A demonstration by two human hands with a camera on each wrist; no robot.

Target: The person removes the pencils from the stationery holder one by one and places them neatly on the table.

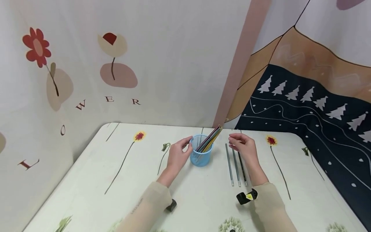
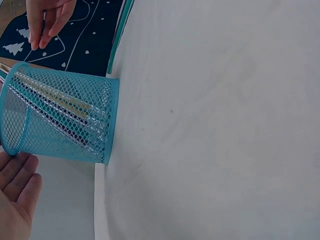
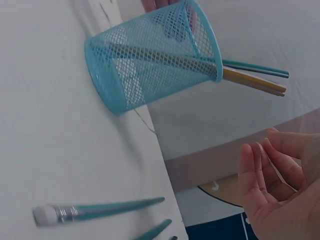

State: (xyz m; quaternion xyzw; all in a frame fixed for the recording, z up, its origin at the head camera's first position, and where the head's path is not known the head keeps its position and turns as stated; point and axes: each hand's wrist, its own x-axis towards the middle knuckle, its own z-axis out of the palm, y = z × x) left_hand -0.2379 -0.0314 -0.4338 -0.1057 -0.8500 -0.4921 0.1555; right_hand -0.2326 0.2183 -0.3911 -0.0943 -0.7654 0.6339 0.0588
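Observation:
A light blue mesh pen cup (image 1: 200,158) stands upright on the table, with several slender coloured sticks (image 1: 209,140) leaning to the right inside it. My left hand (image 1: 177,156) is at the cup's left side, its fingertips right at the rim; in the left wrist view the fingers (image 2: 22,175) are nearly straight. To the right of the cup, three thin brushes lie side by side, and the right wrist view shows one brush (image 3: 100,211) with pale bristles and a teal handle. My right hand (image 1: 244,148) hovers over their far ends, fingers loosely bent, holding nothing.
A white tablecloth (image 1: 200,199) with printed flowers covers the table. Behind it hangs a pale curtain (image 1: 174,64), and a dark blue printed cloth (image 1: 278,106) with white trees hangs at the right. Black wrist devices (image 1: 246,196) sit at both sleeves.

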